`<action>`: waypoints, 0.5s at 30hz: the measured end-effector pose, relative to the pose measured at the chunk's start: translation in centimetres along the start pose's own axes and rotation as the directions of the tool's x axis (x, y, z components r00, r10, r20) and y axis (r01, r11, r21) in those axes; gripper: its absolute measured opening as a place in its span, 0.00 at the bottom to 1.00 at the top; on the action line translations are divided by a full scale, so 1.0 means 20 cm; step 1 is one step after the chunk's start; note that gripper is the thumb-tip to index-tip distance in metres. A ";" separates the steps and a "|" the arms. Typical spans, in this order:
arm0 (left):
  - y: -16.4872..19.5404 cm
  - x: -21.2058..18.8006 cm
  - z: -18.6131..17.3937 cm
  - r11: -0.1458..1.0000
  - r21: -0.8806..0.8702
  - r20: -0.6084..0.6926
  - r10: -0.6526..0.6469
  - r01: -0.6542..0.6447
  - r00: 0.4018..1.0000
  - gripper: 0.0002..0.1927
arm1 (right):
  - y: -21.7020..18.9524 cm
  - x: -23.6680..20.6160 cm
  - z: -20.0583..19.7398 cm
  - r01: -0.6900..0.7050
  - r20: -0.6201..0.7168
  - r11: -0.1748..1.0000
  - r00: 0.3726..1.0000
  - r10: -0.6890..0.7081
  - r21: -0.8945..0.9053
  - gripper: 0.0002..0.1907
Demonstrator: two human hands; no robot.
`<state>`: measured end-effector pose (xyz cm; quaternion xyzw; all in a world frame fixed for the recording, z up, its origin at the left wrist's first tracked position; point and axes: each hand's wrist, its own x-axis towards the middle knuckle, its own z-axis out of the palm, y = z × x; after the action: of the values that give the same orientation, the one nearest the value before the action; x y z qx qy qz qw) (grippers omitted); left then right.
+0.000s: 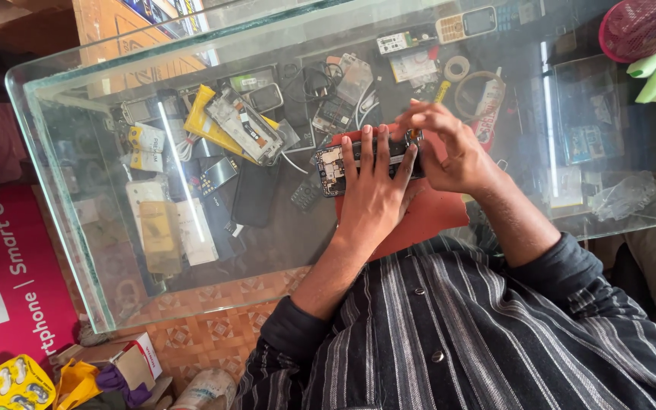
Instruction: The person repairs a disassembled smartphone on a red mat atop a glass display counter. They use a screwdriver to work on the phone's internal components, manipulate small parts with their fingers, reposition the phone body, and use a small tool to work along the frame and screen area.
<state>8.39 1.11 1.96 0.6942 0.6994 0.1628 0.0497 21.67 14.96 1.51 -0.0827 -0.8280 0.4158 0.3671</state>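
An opened phone (333,168) with its back cover off and circuit board showing lies on a red mat (427,216) on top of a glass counter (55,197). My left hand (373,190) lies flat over the phone and presses it down, fingers spread along its length. Fingers bunched, my right hand (449,148) hovers over the phone's right end and pinches a thin yellow-handled tool (440,92) that is mostly hidden.
Under the glass lie several phone parts, boards, covers and cables (244,125). A keypad phone (466,24) and tape rolls (457,68) sit at the far edge. A pink mesh basket (639,26) stands at the far right. Boxes and packets lie on the patterned floor (206,338).
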 end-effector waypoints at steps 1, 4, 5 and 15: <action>0.00 0.00 0.00 1.000 -0.011 0.005 -0.006 0.006 1.000 0.32 | 0.00 0.00 0.00 0.021 0.010 0.997 1.000 -0.020 -0.073 0.39; 0.00 0.00 0.01 1.000 -0.024 0.013 -0.010 0.011 1.000 0.32 | 0.00 0.01 0.00 -0.126 -0.172 0.936 0.982 0.072 -0.328 0.39; 0.00 0.00 0.01 1.000 -0.026 0.016 -0.010 0.010 1.000 0.33 | 0.00 0.01 0.00 -0.097 -0.115 0.981 0.990 0.079 -0.166 0.37; 0.00 0.00 0.01 0.999 -0.028 0.022 -0.016 0.017 1.000 0.32 | -0.05 0.04 0.00 -0.105 -0.085 0.994 0.991 0.107 0.022 0.33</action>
<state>8.50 1.10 1.85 0.6893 0.7023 0.1645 0.0683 21.23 14.64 2.72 -0.1411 -0.8021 0.4381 0.3806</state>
